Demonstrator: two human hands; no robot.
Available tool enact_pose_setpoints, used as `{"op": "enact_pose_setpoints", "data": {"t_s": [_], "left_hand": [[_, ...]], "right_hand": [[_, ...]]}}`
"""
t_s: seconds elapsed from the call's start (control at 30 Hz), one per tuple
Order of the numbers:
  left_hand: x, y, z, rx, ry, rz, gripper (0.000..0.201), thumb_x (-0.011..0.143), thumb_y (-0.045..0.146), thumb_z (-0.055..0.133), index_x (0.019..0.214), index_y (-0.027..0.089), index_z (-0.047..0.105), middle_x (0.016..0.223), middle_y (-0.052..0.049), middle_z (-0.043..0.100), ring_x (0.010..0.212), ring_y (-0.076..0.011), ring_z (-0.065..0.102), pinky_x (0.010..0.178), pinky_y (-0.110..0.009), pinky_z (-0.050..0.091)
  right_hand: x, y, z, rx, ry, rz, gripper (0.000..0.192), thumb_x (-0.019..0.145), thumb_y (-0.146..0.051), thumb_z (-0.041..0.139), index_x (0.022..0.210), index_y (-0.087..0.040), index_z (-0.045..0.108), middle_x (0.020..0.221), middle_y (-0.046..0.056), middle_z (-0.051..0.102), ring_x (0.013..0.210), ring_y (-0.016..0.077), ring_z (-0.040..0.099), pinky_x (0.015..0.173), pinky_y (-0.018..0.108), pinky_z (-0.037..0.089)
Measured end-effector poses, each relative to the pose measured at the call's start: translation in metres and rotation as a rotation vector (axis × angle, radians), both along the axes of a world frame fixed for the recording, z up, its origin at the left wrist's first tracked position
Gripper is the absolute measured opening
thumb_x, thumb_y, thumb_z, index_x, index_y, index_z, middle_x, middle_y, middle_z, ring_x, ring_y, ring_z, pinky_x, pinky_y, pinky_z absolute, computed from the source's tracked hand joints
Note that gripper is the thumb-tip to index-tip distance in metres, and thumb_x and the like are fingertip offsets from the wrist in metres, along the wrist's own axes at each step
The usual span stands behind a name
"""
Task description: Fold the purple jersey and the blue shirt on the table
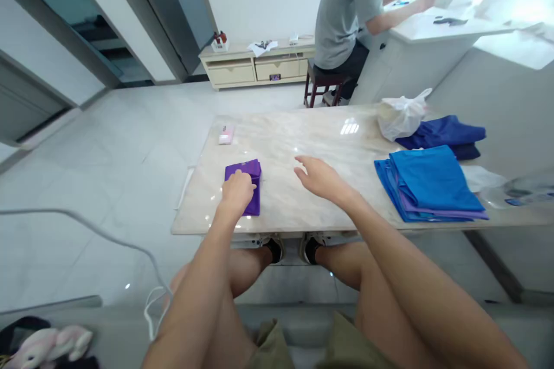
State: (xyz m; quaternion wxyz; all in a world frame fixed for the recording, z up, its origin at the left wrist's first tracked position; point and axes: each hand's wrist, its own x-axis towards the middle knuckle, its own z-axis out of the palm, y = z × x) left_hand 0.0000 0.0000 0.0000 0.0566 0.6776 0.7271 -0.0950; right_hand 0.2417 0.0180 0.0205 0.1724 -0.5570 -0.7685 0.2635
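A purple folded cloth lies on the left part of the marble-look table, with my left hand on top of it. The fingers of that hand are curled down onto the cloth, and their tips are partly hidden. My right hand hovers over the middle of the table, empty, its thumb and fingers apart. To the right of it, a stack of folded blue cloths with a lilac layer sits near the table's front edge.
Behind the stack are a dark blue cloth and a white plastic bag. A clear bottle lies at the right. A small pink packet is at the back left. Another person sits at a white counter beyond.
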Motion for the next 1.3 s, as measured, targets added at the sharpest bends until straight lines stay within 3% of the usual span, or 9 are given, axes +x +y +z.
{"op": "enact_pose_setpoints", "data": {"t_s": [0.1, 0.2, 0.3, 0.4, 0.53, 0.73, 0.93, 1.13, 1.3], "left_hand": [[0.003, 0.005, 0.001, 0.135, -0.069, 0.006, 0.030, 0.107, 0.027, 0.060, 0.120, 0.009, 0.080, 0.133, -0.024, 0.073, 0.123, -0.0373, 0.074, 0.101, -0.042, 0.061], [0.015, 0.007, 0.004, 0.225, -0.303, -0.104, 0.023, 0.104, 0.024, 0.065, 0.116, 0.013, 0.081, 0.128, -0.019, 0.076, 0.124, -0.0351, 0.075, 0.108, -0.043, 0.059], [0.037, 0.002, 0.010, 0.247, -0.655, -0.301, 0.019, 0.099, 0.022, 0.073, 0.115, 0.019, 0.083, 0.126, -0.013, 0.080, 0.122, -0.0304, 0.076, 0.111, -0.041, 0.059], [0.054, -0.001, 0.018, 0.197, -1.031, -0.466, 0.019, 0.096, 0.027, 0.077, 0.112, 0.023, 0.086, 0.125, -0.009, 0.082, 0.116, -0.0254, 0.078, 0.105, -0.036, 0.062], [0.043, 0.008, 0.021, 0.208, -1.287, -0.284, 0.022, 0.091, 0.032, 0.079, 0.109, 0.020, 0.088, 0.114, -0.009, 0.086, 0.102, -0.0240, 0.081, 0.095, -0.036, 0.066], [-0.007, 0.023, 0.014, 0.326, -1.015, 0.058, 0.024, 0.092, 0.023, 0.075, 0.113, 0.017, 0.086, 0.115, -0.009, 0.086, 0.102, -0.0245, 0.080, 0.098, -0.037, 0.065], [-0.037, 0.021, 0.010, 0.482, -0.609, 0.018, 0.027, 0.098, 0.021, 0.069, 0.124, 0.019, 0.078, 0.136, -0.011, 0.076, 0.126, -0.0261, 0.073, 0.119, -0.039, 0.055], [-0.047, 0.027, -0.003, 0.593, -0.590, 0.090, 0.042, 0.104, 0.027, 0.064, 0.144, 0.016, 0.061, 0.155, -0.019, 0.060, 0.142, -0.0284, 0.064, 0.126, -0.041, 0.050], [-0.052, 0.026, -0.013, 0.554, -0.579, 0.117, 0.056, 0.104, 0.030, 0.063, 0.155, 0.014, 0.048, 0.165, -0.022, 0.047, 0.139, -0.0303, 0.068, 0.121, -0.043, 0.055]], "right_hand": [[0.014, 0.007, -0.047, -0.054, -0.293, 0.053, 0.041, 0.110, -0.024, 0.053, 0.145, -0.011, 0.072, 0.148, 0.023, 0.072, 0.143, 0.0373, 0.066, 0.122, 0.050, 0.050], [0.024, 0.009, -0.067, -0.089, -0.281, 0.123, 0.046, 0.110, -0.026, 0.055, 0.152, -0.012, 0.066, 0.152, 0.022, 0.070, 0.144, 0.0341, 0.065, 0.122, 0.045, 0.050], [0.026, 0.016, -0.077, 0.040, -0.173, 0.181, 0.067, 0.104, -0.031, 0.068, 0.166, -0.012, 0.051, 0.165, 0.023, 0.058, 0.152, 0.0353, 0.057, 0.126, 0.049, 0.045], [0.024, 0.025, -0.079, 0.166, -0.153, 0.176, 0.076, 0.095, -0.036, 0.080, 0.163, -0.015, 0.053, 0.164, 0.023, 0.058, 0.149, 0.0388, 0.055, 0.121, 0.054, 0.047], [0.026, 0.033, -0.066, 0.138, -0.300, 0.076, 0.050, 0.098, -0.027, 0.073, 0.146, -0.017, 0.069, 0.147, 0.020, 0.072, 0.140, 0.0388, 0.061, 0.117, 0.053, 0.045], [0.038, 0.032, -0.037, -0.020, -0.399, 0.014, 0.037, 0.099, -0.016, 0.061, 0.130, -0.018, 0.081, 0.125, 0.015, 0.083, 0.116, 0.0317, 0.075, 0.097, 0.034, 0.051], [0.031, 0.025, -0.022, 0.151, -0.284, 0.123, 0.052, 0.089, -0.004, 0.057, 0.134, -0.019, 0.079, 0.126, 0.012, 0.081, 0.118, 0.0290, 0.070, 0.108, 0.036, 0.045], [0.037, 0.033, -0.022, 0.255, -0.171, 0.168, 0.031, 0.095, -0.013, 0.057, 0.120, -0.017, 0.076, 0.120, 0.015, 0.079, 0.117, 0.0315, 0.064, 0.105, 0.040, 0.047], [0.042, 0.039, -0.027, 0.208, -0.132, 0.254, 0.032, 0.091, -0.008, 0.058, 0.113, -0.017, 0.080, 0.119, 0.014, 0.080, 0.118, 0.0291, 0.067, 0.106, 0.035, 0.050]]}}
